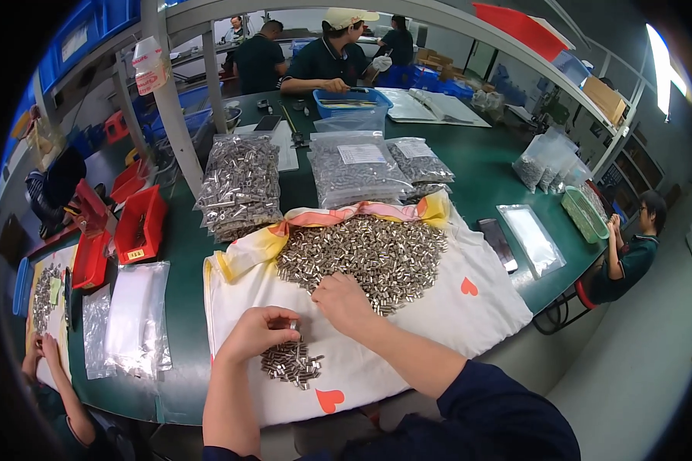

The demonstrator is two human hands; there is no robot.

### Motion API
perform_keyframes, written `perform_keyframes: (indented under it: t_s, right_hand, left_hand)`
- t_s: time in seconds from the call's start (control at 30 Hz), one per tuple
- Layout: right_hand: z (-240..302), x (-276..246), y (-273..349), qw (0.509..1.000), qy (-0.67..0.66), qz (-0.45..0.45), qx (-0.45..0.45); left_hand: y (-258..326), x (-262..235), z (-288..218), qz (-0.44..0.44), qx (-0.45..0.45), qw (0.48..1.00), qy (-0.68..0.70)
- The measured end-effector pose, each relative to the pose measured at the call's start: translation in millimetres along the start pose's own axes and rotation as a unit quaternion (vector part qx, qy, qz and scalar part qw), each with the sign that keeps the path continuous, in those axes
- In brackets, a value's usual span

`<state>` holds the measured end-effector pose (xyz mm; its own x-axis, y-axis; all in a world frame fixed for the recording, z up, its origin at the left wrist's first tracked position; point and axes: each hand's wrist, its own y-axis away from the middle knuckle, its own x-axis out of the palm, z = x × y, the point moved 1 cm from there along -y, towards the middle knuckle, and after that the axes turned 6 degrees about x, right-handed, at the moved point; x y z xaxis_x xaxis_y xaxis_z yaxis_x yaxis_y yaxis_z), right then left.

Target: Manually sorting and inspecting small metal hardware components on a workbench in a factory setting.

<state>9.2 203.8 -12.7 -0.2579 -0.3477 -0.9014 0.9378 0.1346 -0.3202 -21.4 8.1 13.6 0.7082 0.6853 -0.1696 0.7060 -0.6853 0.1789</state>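
Observation:
A large heap of small shiny metal cylinders (377, 257) lies on a white cloth (469, 330) with red hearts and a yellow-and-pink edge. My left hand (263, 330) pinches a small metal cylinder (294, 326) between thumb and fingers, just above a smaller pile of cylinders (291, 365) near me. At the near left edge of the large heap, my right hand (344, 304) has its fingers curled together against the pieces. Whatever sits in the right fingertips is hidden behind the hand.
Clear bags of metal parts (357, 165) stand behind the cloth. Red bins (141, 223) and flat plastic bags (138, 315) are to the left. A phone (498, 244) and a green basket (584, 215) lie right. Co-workers (334, 58) sit around the green table (184, 346).

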Motion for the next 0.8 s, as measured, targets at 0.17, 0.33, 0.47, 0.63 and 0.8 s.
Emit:
perform_keyframes:
  t_s: [0.17,0.33,0.47,0.63,0.8]
  right_hand:
    - [3.2,-1.1,-1.2,0.999,0.032,-0.009,0.017]
    - [10.2,-6.8,-1.3,0.998,0.057,0.021,0.003]
    - [9.2,-4.4,0.4,1.000,0.027,0.001,0.011]
    - [14.6,-5.1,-2.9,0.998,0.060,0.010,0.032]
    - [14.0,-0.8,-4.0,0.997,0.060,0.001,0.041]
  left_hand:
    - [-3.5,1.6,2.5,-0.041,0.010,0.999,0.017]
    - [-4.3,-1.4,5.6,-0.051,0.002,0.999,0.017]
    - [-4.6,2.9,3.5,-0.040,0.012,0.999,0.013]
    - [-4.4,11.2,-1.8,-0.030,0.054,0.998,0.002]
    - [-2.5,14.1,-5.7,0.032,0.036,0.996,-0.079]
